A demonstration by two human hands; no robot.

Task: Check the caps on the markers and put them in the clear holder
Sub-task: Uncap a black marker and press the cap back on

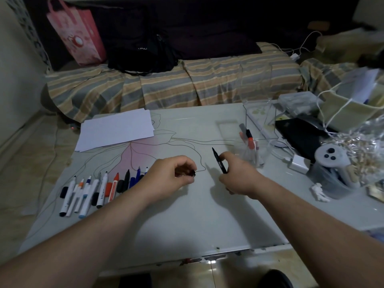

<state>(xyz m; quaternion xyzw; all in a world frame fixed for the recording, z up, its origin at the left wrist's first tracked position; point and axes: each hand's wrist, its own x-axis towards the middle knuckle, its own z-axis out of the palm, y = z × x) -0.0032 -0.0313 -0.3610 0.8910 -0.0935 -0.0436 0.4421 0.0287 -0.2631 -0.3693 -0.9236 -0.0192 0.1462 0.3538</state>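
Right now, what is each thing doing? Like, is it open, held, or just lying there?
black marker: uncapped, tip up, held in the right hand
cap: off, pinched in the left hand
row of markers: lying on the table, caps off
clear holder: upright, a few markers inside
paper: lying flat
pink bag: standing upright

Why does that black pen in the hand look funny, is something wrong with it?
Its cap is off. The right hand holds the black marker with its bare tip pointing up, and the left hand pinches a small dark piece, likely the cap. Several markers in the row on the table lie uncapped too.
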